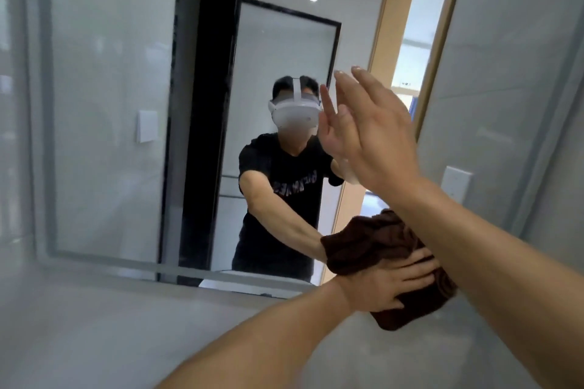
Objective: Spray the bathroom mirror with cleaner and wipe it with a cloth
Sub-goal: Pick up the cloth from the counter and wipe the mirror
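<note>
The bathroom mirror [120, 136] fills most of the view and reflects a person in a black T-shirt. A dark brown cloth [379, 240] is pressed flat against the glass near the mirror's lower right corner. My left hand [388, 281] lies spread on the cloth, pushing it against the mirror. Higher up, my right hand [376, 129] is raised with fingers straight and apart, its palm at the glass and holding nothing. No spray bottle is in view.
The mirror's frosted border [126, 265] runs along its lower edge, with pale wall tiles [94, 331] below. A white wall switch [456, 183] sits on the right wall, close behind my right forearm. The reflection shows a black-framed glass door and a wooden doorway.
</note>
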Motion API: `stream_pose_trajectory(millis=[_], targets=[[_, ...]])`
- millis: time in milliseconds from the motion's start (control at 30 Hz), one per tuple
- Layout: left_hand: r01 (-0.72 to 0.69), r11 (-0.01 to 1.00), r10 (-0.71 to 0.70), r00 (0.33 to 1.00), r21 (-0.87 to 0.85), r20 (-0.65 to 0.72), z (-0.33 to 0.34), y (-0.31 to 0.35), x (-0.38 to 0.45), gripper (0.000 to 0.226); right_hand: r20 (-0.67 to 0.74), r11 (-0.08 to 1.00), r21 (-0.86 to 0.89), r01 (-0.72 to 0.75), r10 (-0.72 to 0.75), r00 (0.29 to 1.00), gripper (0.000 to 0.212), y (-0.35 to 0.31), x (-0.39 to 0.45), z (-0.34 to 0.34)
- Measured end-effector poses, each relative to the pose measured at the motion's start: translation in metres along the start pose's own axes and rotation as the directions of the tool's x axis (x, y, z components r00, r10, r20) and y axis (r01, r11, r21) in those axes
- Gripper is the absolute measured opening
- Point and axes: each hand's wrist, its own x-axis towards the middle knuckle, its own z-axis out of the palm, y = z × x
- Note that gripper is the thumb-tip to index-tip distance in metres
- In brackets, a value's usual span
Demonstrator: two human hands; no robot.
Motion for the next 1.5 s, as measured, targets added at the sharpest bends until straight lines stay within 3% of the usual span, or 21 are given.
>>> stream_pose_trajectory(millis=[67, 200, 300, 600, 800, 933, 1000, 1033, 1100, 1133, 1233, 1333, 1500], targets=[[-0.038, 0.992, 0.038, 0.999, 0.116, 0.002, -0.005, -0.01, -0.028, 0.073, 0.018, 1.0, 0.026, -0.007, 0.006, 1.0, 0.045, -0.01, -0.01, 0.013], [-0.035, 0.982, -0.01, 0.972, 0.187, 0.235, -0.009, -0.032, -0.083, 0.074, 0.101, 0.991, 0.129, -0.037, 0.024, 0.995, 0.047, -0.043, -0.03, 0.02], [0.016, 0.973, -0.065, 0.977, 0.229, 0.205, -0.023, -0.047, -0.121, 0.074, 0.124, 0.98, 0.192, -0.04, 0.016, 0.992, 0.048, -0.068, -0.041, 0.03], [0.176, 0.904, -0.243, 0.962, 0.389, 0.128, -0.076, -0.084, -0.248, 0.073, 0.017, 0.924, 0.377, -0.066, 0.065, 0.998, 0.033, -0.122, -0.071, 0.048], [0.42, 0.805, -0.478, 0.877, 0.42, 0.039, -0.105, -0.098, -0.34, 0.077, 0.17, 0.843, 0.408, -0.352, 0.309, 0.936, 0.018, -0.146, -0.117, 0.063], [0.631, 0.653, -0.676, 0.735, 0.419, -0.053, -0.111, -0.097, -0.376, 0.082, 0.522, 0.777, 0.239, -0.582, 0.403, 0.752, 0.016, -0.161, -0.155, 0.085], [0.783, 0.494, -0.812, 0.571, 0.378, -0.122, -0.113, -0.094, -0.392, 0.086, 0.67, 0.764, 0.181, -0.619, 0.365, 0.646, 0.02, -0.172, -0.171, 0.098], [0.853, 0.393, -0.868, 0.467, 0.342, -0.166, -0.114, -0.093, -0.398, 0.085, 0.703, 0.761, 0.188, -0.621, 0.337, 0.626, 0.025, -0.179, -0.177, 0.104], [0.94, 0.229, -0.931, 0.287, 0.252, -0.225, -0.116, -0.089, -0.402, 0.082, 0.729, 0.746, 0.241, -0.62, 0.283, 0.624, 0.031, -0.198, -0.181, 0.117], [0.96, 0.183, -0.945, 0.231, 0.213, -0.23, -0.118, -0.088, -0.4, 0.082, 0.732, 0.738, 0.275, -0.616, 0.255, 0.632, 0.035, -0.209, -0.18, 0.123], [0.986, 0.117, -0.964, 0.141, 0.116, -0.227, -0.12, -0.084, -0.389, 0.083, 0.672, 0.706, 0.423, -0.567, 0.176, 0.72, 0.046, -0.244, -0.169, 0.139], [0.999, 0.042, -0.97, 0.046, 0.021, -0.238, -0.123, -0.083, -0.382, 0.08, 0.583, 0.681, 0.486, -0.548, 0.215, 0.784, 0.047, -0.268, -0.155, 0.153], [0.999, 0.039, -0.972, 0.038, 0.002, -0.233, -0.132, -0.081, -0.384, 0.07, 0.552, 0.724, 0.41, -0.555, 0.288, 0.783, 0.017, -0.28, -0.137, 0.165]])
